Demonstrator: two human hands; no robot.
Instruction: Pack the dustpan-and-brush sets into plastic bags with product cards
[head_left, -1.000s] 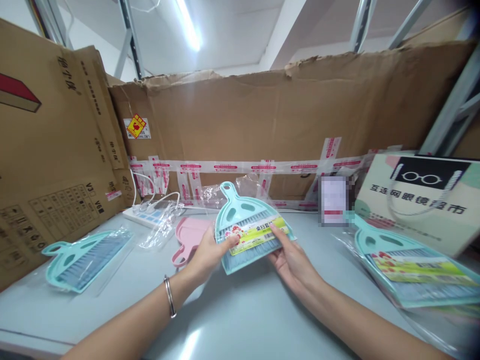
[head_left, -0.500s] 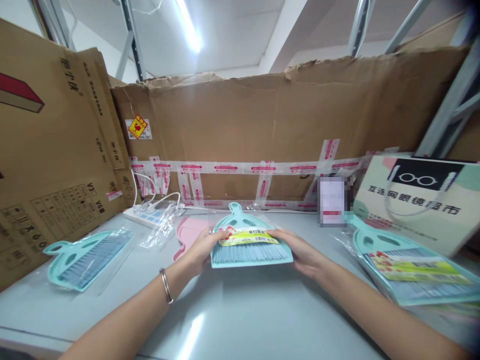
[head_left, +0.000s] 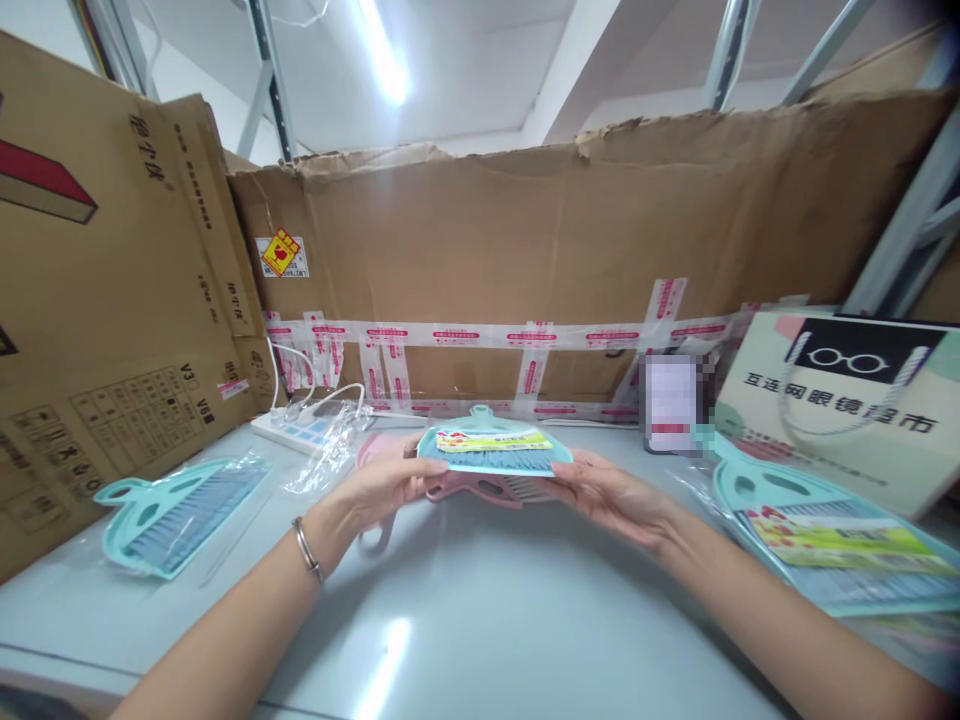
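Between my two hands is a teal dustpan and brush set with a yellow-green label, raised off the table and tipped so that I see it nearly edge-on. My left hand is closed on its left edge, thumb along the front. Closed on the right edge is my right hand. Below and behind the set, a pink dustpan and a pink brush with pale bristles are partly hidden by the set and my hands.
A wrapped teal dustpan set lies at left on the grey table. More labelled sets are stacked at right beside a paper bag. A power strip and a phone are near the cardboard wall.
The teal set has moved slightly up and away and tilted flatter, with both hands still on it. The pink brush beneath has come into sight.
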